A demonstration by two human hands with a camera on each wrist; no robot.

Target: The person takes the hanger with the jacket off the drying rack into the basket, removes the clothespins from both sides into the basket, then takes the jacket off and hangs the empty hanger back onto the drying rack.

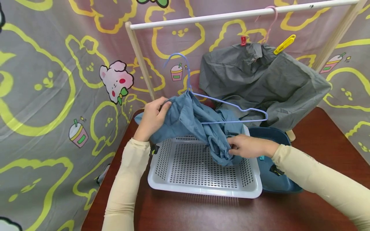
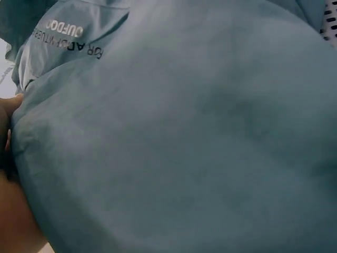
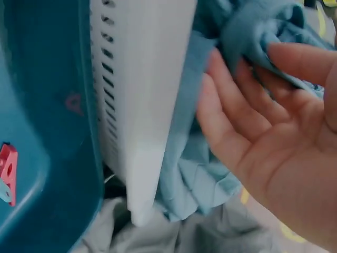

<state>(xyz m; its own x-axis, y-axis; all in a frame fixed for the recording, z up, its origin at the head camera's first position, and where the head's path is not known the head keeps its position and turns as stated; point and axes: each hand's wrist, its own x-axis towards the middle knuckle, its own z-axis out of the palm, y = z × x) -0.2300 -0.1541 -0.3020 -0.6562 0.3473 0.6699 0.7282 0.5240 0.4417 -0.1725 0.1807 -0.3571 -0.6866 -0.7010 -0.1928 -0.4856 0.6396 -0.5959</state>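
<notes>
Over the white perforated basket point(image 1: 202, 189), the left hand point(image 1: 151, 118) curled its fingers round the blue shirt point(image 1: 190, 118) at the neck of the lavender wire hanger point(image 1: 231, 107), while the right hand point(image 1: 245, 146) pinched the bunched lower fabric, apparently to keep the cloth gathered on the wire.
</notes>
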